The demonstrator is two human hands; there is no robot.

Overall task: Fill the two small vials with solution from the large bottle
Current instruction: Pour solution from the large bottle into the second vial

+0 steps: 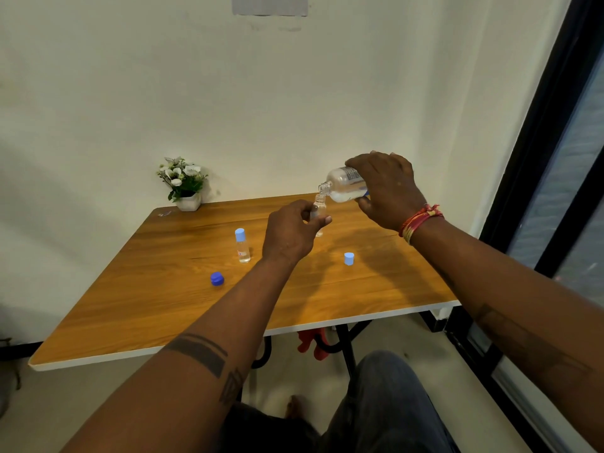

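Wood-grain laminate with a white edge band forms the tabletop (170, 308), which stands against a pale wall. Both hands are raised above the far half of the tabletop, toward its right side.

The right hand (389, 191) grips the large bottle (343, 184) around its body, fingers wrapped over the top and thumb underneath. This bottle is clear, uncapped, and tipped nearly horizontal with its neck pointing left and slightly down. Liquid is visible pooled along its lower side. A red and yellow thread band (420, 222) circles the right wrist.

The left hand (291, 233) pinches an open small vial (318, 207) between thumb and fingertips, holding it upright. The vial mouth sits directly under the bottle neck, touching or nearly touching; which of the two cannot be told.

A second small vial (243, 246), fitted with a light blue cap, stands upright near the middle of the tabletop, left of the left hand. A loose light blue cap (349, 258) rests toward the right edge. A dark blue cap (217, 278) lies nearer the front edge, left of centre.

A potted white-flower plant (183, 184) occupies the far left corner.
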